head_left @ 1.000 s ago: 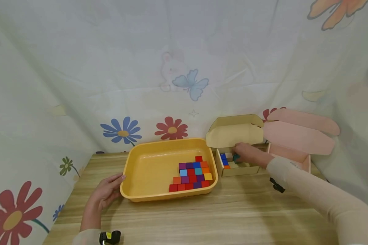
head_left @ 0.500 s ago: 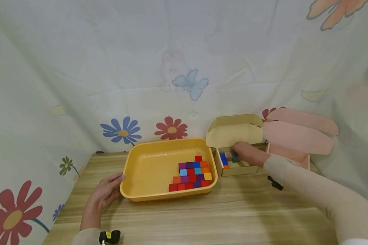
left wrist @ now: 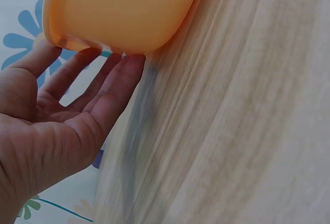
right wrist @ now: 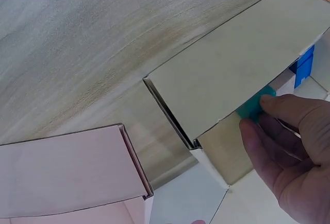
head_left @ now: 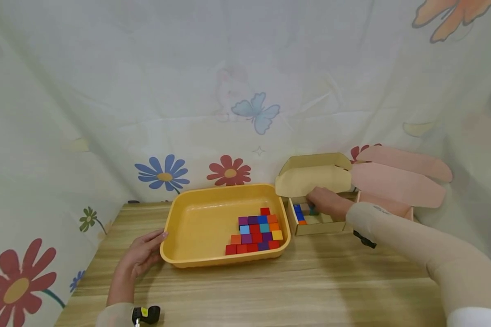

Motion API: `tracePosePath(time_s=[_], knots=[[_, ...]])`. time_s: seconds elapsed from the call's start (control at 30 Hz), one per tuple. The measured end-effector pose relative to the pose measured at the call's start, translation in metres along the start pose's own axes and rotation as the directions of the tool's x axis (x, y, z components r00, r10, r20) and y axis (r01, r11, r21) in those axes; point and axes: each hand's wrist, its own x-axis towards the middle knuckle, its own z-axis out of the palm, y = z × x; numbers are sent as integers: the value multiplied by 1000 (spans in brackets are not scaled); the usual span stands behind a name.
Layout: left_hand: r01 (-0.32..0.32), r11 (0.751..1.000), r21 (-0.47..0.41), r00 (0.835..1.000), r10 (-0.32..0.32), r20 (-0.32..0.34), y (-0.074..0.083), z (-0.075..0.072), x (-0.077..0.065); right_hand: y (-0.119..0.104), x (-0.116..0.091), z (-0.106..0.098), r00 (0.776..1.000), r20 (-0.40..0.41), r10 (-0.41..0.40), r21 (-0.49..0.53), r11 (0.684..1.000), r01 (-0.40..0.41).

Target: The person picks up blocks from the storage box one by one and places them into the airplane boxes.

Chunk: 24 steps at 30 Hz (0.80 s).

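Observation:
In the head view my right hand reaches into a small pale-yellow cardboard box with its lid up. Thumb and fingertips pinch a teal cube, seen in the right wrist view. A light wooden-looking cube sits just left of it, beside blue cubes and an orange one along the box's left wall. My left hand touches the left end of a yellow tray; its extended fingertips rest against the outer wall in the left wrist view. Cubes of several colours lie at the tray's right side.
A pink cardboard box, lid raised, stands right of the yellow one, partly behind the right sleeve. The wood-grain table meets a flower-printed curtain at the back.
My right hand has shifted slightly left inside the box with the teal cube, closer to the light cube. The left hand and the tray have hardly moved.

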Motion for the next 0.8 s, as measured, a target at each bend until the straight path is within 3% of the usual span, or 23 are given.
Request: tracePosePath(time_s=[0.17, 0.4, 0.63, 0.8], knots=[[2, 999, 32, 1000, -1, -12, 1, -1, -2, -2, 3, -5, 999, 14, -38, -44, 998, 38], [2, 999, 32, 1000, -2, -3, -1, 0, -1, -14, 8, -27, 993, 25, -119, -104, 987, 121], [-2, 1000, 31, 1000, 2, 1, 0, 0, 0, -48, 16, -53, 989, 51, -139, -21, 990, 140], [-2, 1000, 17, 1000, 2, 5, -1, 0, 0, -77, 35, -58, 985, 86, -151, -14, 988, 152]])
